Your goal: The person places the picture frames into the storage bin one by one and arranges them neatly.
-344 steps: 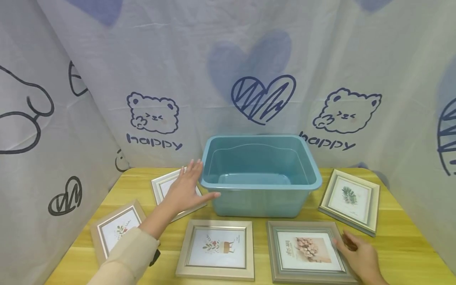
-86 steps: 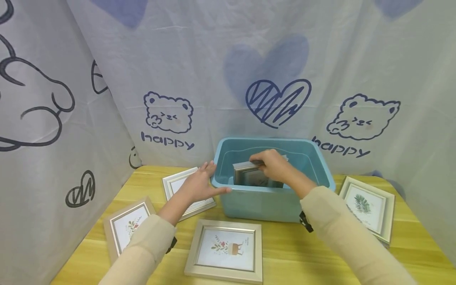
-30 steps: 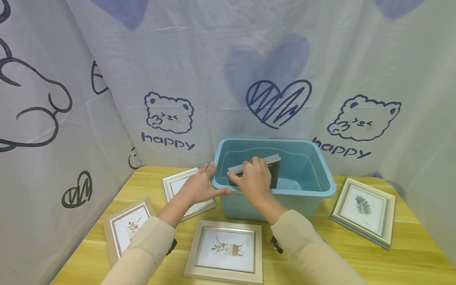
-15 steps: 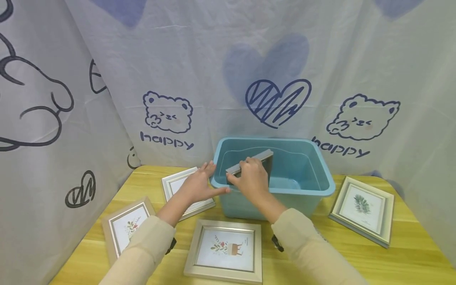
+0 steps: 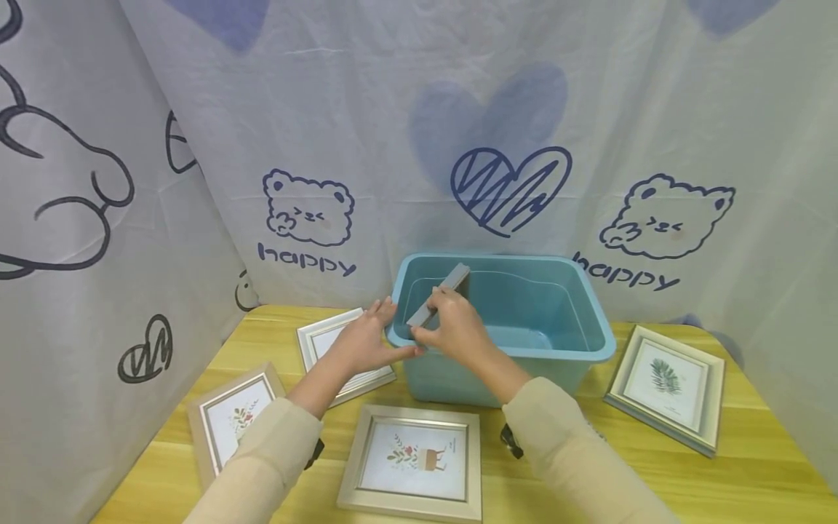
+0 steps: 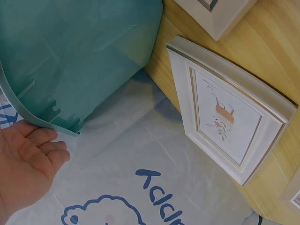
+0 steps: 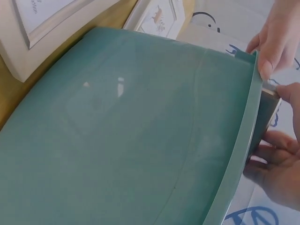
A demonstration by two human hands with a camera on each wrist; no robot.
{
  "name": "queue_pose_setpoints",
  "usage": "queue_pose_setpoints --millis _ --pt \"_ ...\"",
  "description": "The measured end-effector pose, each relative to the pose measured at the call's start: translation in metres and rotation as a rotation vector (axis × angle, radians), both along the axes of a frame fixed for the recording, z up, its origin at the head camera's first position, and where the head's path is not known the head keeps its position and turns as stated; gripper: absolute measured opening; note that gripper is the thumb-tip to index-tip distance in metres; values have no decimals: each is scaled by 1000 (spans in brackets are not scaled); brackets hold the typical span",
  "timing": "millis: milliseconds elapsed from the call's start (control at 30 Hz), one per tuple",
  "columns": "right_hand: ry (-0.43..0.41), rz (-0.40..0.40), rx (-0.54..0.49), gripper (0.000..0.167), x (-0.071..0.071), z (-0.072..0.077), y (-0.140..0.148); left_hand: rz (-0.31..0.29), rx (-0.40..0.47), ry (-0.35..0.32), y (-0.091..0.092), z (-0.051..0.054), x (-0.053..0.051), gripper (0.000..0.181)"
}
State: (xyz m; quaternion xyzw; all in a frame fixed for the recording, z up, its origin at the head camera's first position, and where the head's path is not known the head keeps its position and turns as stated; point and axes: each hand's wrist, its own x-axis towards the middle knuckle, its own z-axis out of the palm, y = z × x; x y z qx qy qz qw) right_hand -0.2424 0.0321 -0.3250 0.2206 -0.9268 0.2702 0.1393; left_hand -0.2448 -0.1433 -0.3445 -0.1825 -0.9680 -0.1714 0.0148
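A blue-green plastic tub stands at the back middle of the table. Across its front-left corner lies my left hand, fingers extended along the outside and thumb on the front rim. Inside the tub's left end, my right hand grips a picture frame by its grey top edge. This frame stands upright on its side, running diagonally from front left towards the back. Most of its face is hidden by the hand and the tub wall. In the right wrist view, thumb and fingers hold opposite sides of the frame.
A beige frame with a plant drawing lies in front of the tub. Further left are another beige frame and a white frame partly behind the left hand. A leaf-print frame lies right. A patterned curtain hangs behind.
The flower-picture frame that lay on the table at front right is in the tub. Over the last second my right hand has turned it and moved it left. My left hand stays at the corner.
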Motion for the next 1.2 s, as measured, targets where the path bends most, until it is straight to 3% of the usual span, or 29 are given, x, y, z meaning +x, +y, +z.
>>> queue_pose_setpoints --millis 233,433,933,1200 --pt "-51 149 36 27 -10 8 5 7 -1 4 0 1 -1 95" --pt "-166 237 32 31 -15 11 8 13 -9 -15 1 0 -1 95" --pt "-237 303 108 43 -25 11 7 18 -16 -14 1 1 -1 94" --pt "-233 304 58 47 -28 5 3 14 -26 -11 1 1 -2 95"
